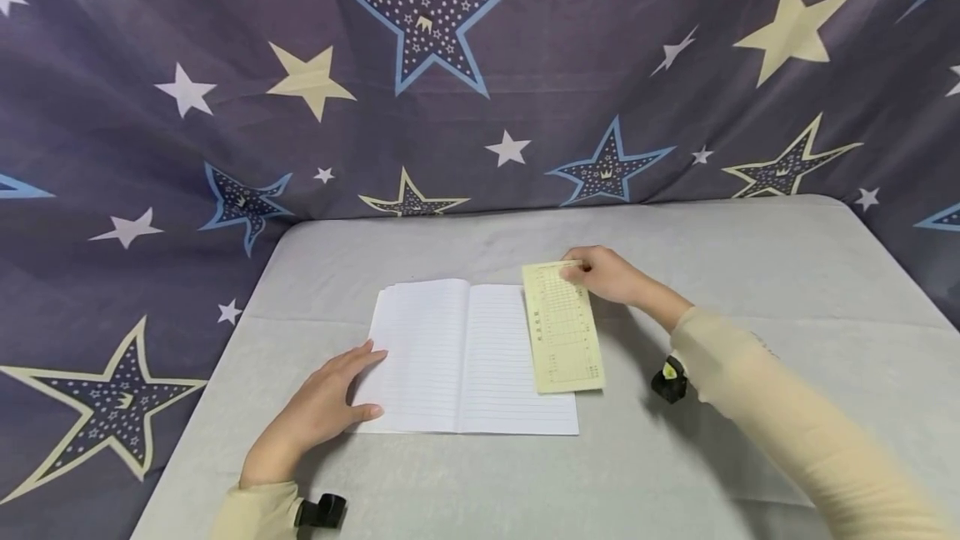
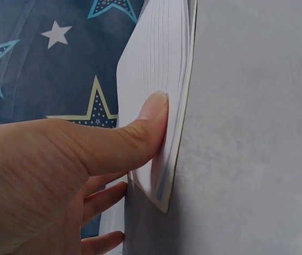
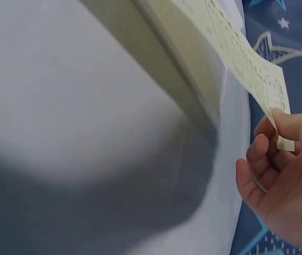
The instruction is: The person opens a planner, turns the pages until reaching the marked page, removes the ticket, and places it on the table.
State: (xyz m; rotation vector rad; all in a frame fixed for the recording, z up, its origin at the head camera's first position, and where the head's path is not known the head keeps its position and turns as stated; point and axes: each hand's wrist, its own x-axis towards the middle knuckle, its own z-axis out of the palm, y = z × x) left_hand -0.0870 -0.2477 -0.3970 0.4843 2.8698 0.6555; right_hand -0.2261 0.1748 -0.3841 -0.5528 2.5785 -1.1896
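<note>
An open lined notebook (image 1: 420, 357) lies flat on the table, its white pages facing up. My left hand (image 1: 322, 407) rests at its left edge, thumb (image 2: 153, 109) on the lower corner of the page and fingers spread. With my right hand (image 1: 607, 273) I pinch the top right corner of a pale yellow printed sheet (image 1: 562, 332), thumb in front. This sheet hangs over the right page and covers part of its right edge. Seen from the right wrist, the yellow sheet (image 3: 246, 58) bends slightly away from the pinching fingers (image 3: 257, 154).
A grey cloth covers the table (image 1: 480, 490). Behind it and at the sides hangs a dark curtain (image 1: 525, 40) with star prints. A black wrist device (image 1: 670, 380) sits by the right sleeve, another (image 1: 321, 512) by the left one.
</note>
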